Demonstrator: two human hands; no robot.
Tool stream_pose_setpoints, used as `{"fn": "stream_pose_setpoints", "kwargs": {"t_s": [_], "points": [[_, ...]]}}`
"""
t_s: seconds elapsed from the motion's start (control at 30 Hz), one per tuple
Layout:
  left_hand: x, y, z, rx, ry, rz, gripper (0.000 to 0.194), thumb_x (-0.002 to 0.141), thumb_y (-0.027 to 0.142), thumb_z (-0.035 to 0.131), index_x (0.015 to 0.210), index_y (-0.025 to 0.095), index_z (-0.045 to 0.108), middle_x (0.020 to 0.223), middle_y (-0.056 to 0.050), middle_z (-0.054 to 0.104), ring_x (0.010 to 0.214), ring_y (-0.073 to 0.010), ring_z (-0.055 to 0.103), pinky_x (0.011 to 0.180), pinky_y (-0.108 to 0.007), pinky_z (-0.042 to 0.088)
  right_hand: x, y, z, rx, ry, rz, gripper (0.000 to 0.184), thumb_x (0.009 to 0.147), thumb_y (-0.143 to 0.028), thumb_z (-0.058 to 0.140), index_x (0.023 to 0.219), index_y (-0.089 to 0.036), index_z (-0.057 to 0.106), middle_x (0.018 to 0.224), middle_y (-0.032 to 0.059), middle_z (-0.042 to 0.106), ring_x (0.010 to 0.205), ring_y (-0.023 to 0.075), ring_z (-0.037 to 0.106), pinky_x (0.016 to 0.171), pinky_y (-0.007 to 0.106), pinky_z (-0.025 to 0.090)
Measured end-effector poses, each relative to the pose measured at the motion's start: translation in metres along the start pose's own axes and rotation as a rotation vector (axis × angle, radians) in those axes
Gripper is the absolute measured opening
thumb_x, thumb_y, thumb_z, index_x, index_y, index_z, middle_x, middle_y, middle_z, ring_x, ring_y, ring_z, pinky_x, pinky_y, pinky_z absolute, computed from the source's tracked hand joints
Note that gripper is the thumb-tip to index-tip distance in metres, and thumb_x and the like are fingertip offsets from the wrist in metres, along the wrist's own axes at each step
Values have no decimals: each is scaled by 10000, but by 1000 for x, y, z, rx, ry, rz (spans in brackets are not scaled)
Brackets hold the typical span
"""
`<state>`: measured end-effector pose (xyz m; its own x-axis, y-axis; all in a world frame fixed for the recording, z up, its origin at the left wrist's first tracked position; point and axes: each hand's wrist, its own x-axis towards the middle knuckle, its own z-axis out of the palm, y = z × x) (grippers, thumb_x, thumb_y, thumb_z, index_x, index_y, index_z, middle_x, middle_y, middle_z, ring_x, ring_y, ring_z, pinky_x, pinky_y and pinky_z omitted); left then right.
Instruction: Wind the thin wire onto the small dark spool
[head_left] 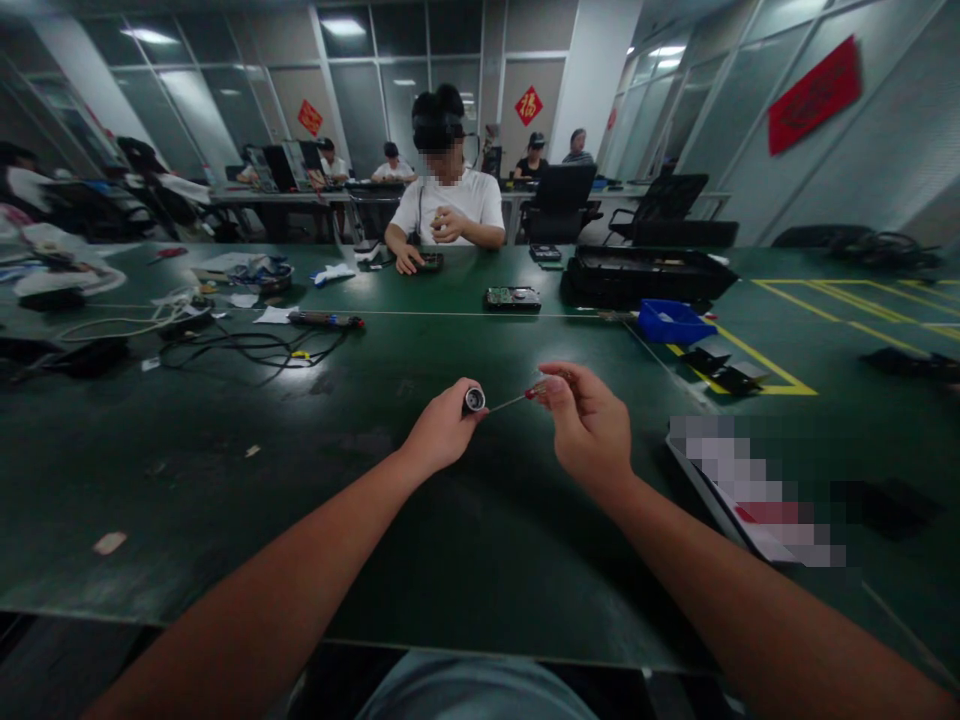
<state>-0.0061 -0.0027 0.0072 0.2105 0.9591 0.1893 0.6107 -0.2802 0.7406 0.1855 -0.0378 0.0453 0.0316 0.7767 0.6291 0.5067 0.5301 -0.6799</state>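
My left hand (442, 430) is closed around a small black cylindrical part (474, 400). Its round, silver-rimmed end faces me, with darker detail inside; exactly what kind of part it is I cannot make out. In my right hand (592, 430) is a screwdriver (534, 391) with a reddish, see-through handle, gripped between thumb and fingers. The thin metal shaft points left, and its tip reaches the fingers of my left hand just beside the cylinder. Whether the tip touches the part is not clear. Both hands are above the green tabletop (420, 560).
Opposite me, a person in a white shirt (480, 200) handles small parts. A hard drive (513, 298), a black casing (645, 275), a blue bin (673, 322) and black brackets (724, 370) lie beyond my hands. Black cables (240, 348) and another tool (326, 319) are left.
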Motion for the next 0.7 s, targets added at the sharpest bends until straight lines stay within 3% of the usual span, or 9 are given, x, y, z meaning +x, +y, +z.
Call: {"fn": "stream_pose_setpoints", "kwargs": {"t_s": [0.33,0.7], "points": [[-2,3,0,-17,-25,47,165,898,263,579,1055,238,535,929,-4,649,762,-139,609,716,-263,458,-1,2,4,-52,-61,-11,245,984,-374,480,1105,-218,625,911,49,753,840,195,712,800,351,526],[-2,5,-1,-10,-40,109,149,887,247,588,1029,224,552,929,-7,648,827,-158,602,717,-267,424,2,9,7,76,7,35,234,974,-384,506,1083,-211,620,872,45,746,772,184,709,722,342,553]]}}
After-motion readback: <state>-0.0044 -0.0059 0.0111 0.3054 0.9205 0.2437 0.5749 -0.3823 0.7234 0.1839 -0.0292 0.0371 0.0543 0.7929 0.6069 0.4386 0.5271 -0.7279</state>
